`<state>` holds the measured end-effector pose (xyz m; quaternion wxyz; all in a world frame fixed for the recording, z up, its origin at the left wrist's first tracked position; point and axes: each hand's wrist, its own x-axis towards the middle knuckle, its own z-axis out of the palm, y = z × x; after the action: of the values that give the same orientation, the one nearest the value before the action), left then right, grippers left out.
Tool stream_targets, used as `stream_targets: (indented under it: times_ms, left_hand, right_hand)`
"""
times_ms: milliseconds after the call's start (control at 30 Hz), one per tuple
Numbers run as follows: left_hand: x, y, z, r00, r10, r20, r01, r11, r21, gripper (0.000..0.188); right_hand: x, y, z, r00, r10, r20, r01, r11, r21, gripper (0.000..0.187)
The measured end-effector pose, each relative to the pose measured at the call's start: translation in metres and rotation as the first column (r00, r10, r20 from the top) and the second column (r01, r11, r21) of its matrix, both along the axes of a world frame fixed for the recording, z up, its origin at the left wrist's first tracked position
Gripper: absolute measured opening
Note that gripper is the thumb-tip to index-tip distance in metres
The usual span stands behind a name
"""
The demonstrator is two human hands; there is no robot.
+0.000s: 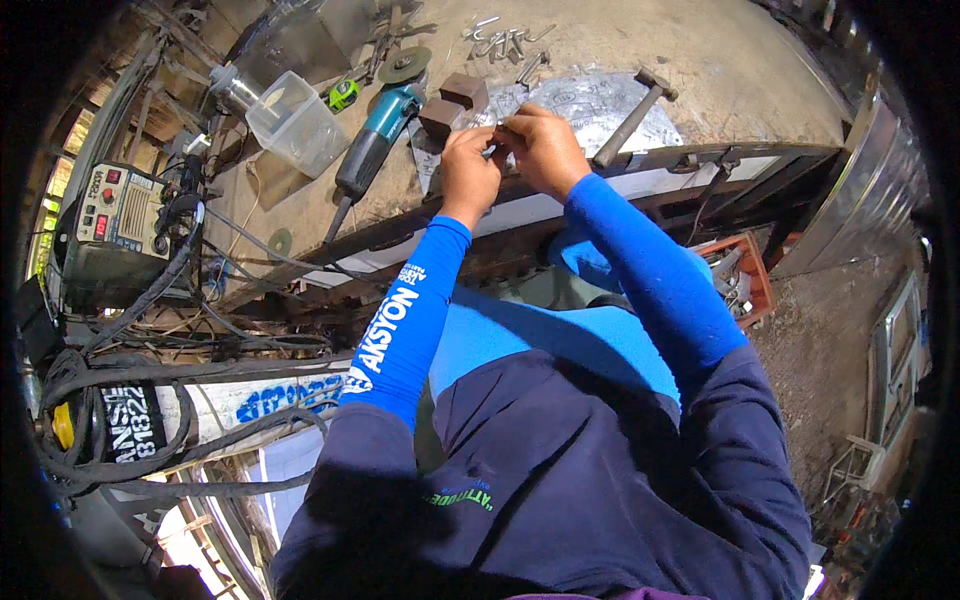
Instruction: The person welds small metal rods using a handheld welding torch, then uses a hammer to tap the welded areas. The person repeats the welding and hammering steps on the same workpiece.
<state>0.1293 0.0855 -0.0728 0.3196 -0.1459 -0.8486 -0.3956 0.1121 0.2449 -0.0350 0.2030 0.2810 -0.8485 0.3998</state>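
At the near edge of the workbench [720, 50], my left hand [472, 172] and my right hand [545, 148] meet with their fingertips together. Both are closed in a pinch around something small and dark, mostly hidden by the fingers. Just beyond them sit brown blocks [465, 91] on a scuffed metal sheet [610, 100]. A hammer [632, 122] lies to the right of my right hand, its head pointing away from me. To the left of my left hand rests a teal and black angle grinder [376, 138] with a disc at its far end.
Small metal pieces [505, 42] are scattered farther back. A green tape measure [343, 95] and a clear plastic container [297, 125] stand left of the grinder. Cables loop around a welding machine [118, 212] and a white cylinder [215, 415]. An orange-red crate [757, 285] sits below, right.
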Motion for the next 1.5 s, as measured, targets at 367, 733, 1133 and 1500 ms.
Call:
stream_targets:
  times_ms: [367,733,1133,1500]
  left_hand:
    - [-0.007,0.007,-0.033,0.996,-0.037,0.078,0.027,0.993,0.115,0.011]
    - [-0.012,0.013,-0.029,0.992,-0.094,0.089,0.087,0.993,0.076,0.015]
    - [-0.009,0.01,-0.03,0.994,-0.067,0.083,0.066,0.998,0.007,0.017]
    - [-0.007,0.006,-0.032,0.996,-0.039,0.074,0.04,0.999,-0.01,0.015]
  right_hand:
    - [-0.037,0.09,0.006,0.853,-0.514,0.093,0.485,0.845,0.226,0.043]
    - [-0.12,0.22,-0.015,0.479,-0.553,0.682,0.539,0.798,0.269,0.026]
    - [0.075,0.142,0.114,0.946,0.013,0.325,0.002,0.999,-0.048,0.045]
    - [0.081,0.086,0.144,0.997,0.072,-0.038,-0.049,0.906,0.419,0.072]
